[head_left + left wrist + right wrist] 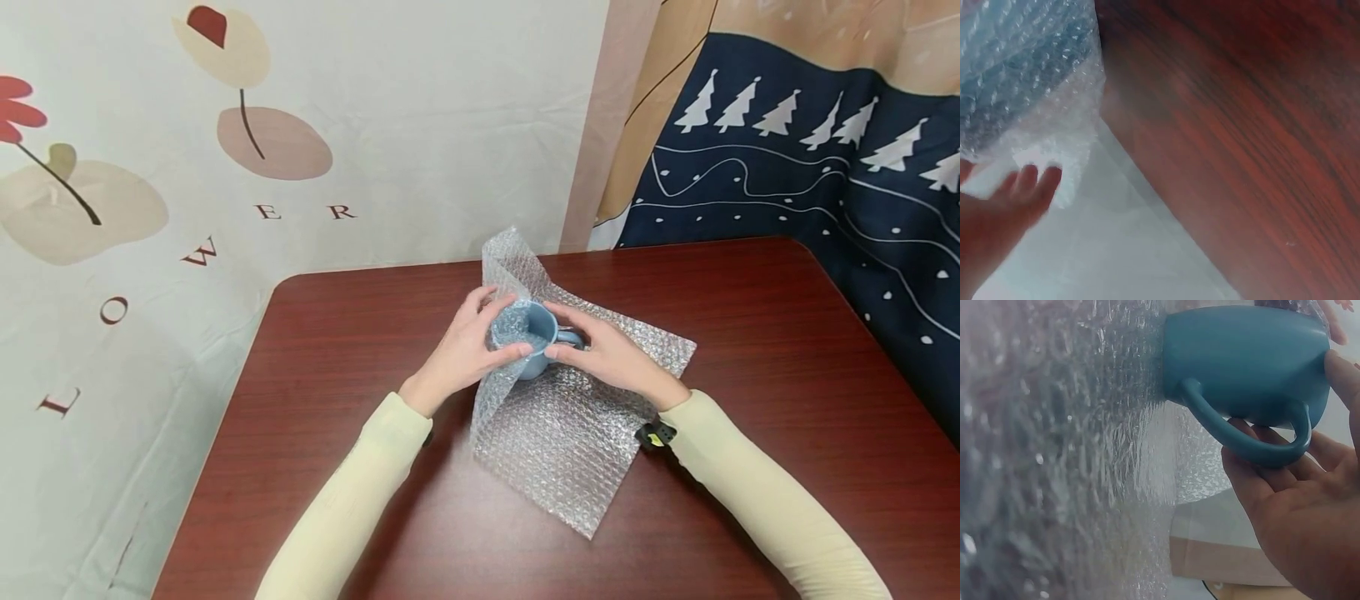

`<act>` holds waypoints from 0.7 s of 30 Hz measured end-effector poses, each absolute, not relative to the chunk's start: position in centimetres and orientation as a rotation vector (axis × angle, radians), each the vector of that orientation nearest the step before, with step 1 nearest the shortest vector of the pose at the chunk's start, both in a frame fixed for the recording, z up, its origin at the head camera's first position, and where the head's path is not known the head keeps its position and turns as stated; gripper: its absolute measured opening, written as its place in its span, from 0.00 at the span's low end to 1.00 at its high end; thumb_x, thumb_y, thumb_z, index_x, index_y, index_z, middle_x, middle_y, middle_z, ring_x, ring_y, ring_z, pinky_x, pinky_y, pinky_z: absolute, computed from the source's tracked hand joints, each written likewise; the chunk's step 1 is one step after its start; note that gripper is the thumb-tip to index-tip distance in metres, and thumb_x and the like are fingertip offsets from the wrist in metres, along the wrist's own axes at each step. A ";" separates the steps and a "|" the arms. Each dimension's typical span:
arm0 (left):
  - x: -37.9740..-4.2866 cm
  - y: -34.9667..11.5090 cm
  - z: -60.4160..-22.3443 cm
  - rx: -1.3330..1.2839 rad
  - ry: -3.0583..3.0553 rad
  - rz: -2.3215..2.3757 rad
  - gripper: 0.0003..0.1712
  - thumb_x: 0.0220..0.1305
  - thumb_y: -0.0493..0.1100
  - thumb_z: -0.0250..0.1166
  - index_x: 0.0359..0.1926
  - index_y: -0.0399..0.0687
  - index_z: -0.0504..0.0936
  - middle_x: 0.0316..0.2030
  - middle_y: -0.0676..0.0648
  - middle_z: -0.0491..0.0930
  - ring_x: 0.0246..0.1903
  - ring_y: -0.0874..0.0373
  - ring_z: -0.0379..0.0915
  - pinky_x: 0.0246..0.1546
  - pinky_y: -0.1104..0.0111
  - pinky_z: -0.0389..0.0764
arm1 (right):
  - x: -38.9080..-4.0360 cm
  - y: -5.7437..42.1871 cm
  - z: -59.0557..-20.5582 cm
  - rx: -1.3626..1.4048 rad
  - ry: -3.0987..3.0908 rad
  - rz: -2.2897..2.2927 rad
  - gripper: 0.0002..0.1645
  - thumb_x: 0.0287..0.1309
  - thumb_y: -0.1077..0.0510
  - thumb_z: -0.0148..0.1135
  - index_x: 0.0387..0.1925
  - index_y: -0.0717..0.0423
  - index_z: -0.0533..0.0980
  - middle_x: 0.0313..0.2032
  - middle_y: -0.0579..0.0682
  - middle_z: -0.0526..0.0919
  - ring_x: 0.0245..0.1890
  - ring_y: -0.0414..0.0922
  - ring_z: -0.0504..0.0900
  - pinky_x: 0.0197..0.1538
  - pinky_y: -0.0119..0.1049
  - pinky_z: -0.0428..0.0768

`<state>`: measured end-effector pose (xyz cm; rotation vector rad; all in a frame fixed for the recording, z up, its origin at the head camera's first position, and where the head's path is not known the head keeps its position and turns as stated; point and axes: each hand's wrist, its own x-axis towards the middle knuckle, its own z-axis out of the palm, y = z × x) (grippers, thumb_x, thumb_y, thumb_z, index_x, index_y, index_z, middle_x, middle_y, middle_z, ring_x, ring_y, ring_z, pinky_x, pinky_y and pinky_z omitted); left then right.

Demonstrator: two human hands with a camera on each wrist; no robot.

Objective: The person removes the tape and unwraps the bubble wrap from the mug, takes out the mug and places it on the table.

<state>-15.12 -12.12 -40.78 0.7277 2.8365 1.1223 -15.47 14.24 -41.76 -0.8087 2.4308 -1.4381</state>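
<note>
Your left hand [463, 348] curls its fingers over a flap of bubble wrap [570, 417], pressing it against the blue mug [534, 333], which sits on the sheet near the far middle of the dark red table [337, 400]. Your right hand [611, 354] cups the mug's handle side, fingers gently bent; whether the thumb truly clamps is blurred.

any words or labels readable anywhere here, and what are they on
"L O W E R": loose red capitals in an arc on the pale flower-print wall cloth; any letter before the "L" is out of frame.
Blue mug: no print seen in either the head or right wrist view.
Bubble wrap: no text.
Dark blue cloth with white trees: pictures only, no words.
</note>
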 end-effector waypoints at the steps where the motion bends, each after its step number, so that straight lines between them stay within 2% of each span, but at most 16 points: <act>1: -15.0 -12.1 -40.7 0.716 2.862 1.119 0.49 0.63 0.64 0.72 0.78 0.50 0.65 0.74 0.42 0.56 0.71 0.45 0.57 0.66 0.48 0.68 | -15.5 14.3 -41.8 -0.808 2.431 -1.437 0.43 0.71 0.49 0.66 0.79 0.53 0.61 0.74 0.54 0.68 0.68 0.56 0.74 0.63 0.55 0.77; 4: -14.5 -12.0 -40.6 0.709 2.913 1.132 0.51 0.61 0.65 0.73 0.78 0.50 0.65 0.69 0.43 0.60 0.65 0.47 0.60 0.61 0.51 0.72 | -15.6 14.3 -42.0 -0.803 2.428 -1.437 0.43 0.71 0.49 0.66 0.79 0.53 0.60 0.74 0.54 0.68 0.69 0.56 0.74 0.64 0.55 0.77; 11: -13.8 -12.1 -40.4 0.734 2.908 1.134 0.45 0.67 0.62 0.70 0.77 0.49 0.65 0.69 0.45 0.67 0.68 0.50 0.63 0.68 0.51 0.68 | -15.6 14.4 -42.0 -0.810 2.431 -1.434 0.43 0.71 0.48 0.66 0.79 0.53 0.61 0.74 0.54 0.68 0.69 0.56 0.74 0.64 0.55 0.76; 15: -13.3 -12.2 -40.3 0.711 2.870 1.144 0.47 0.66 0.64 0.69 0.78 0.50 0.64 0.73 0.46 0.64 0.72 0.50 0.60 0.71 0.50 0.65 | -15.6 14.4 -42.0 -0.807 2.431 -1.438 0.43 0.70 0.48 0.66 0.79 0.53 0.61 0.74 0.54 0.67 0.69 0.56 0.73 0.65 0.55 0.76; 21: -12.5 -12.2 -40.0 0.662 2.808 1.127 0.57 0.58 0.68 0.73 0.80 0.53 0.59 0.79 0.47 0.56 0.77 0.49 0.53 0.72 0.47 0.62 | -15.6 14.4 -42.0 -0.805 2.437 -1.436 0.43 0.70 0.49 0.67 0.79 0.54 0.61 0.74 0.54 0.68 0.69 0.56 0.74 0.66 0.55 0.75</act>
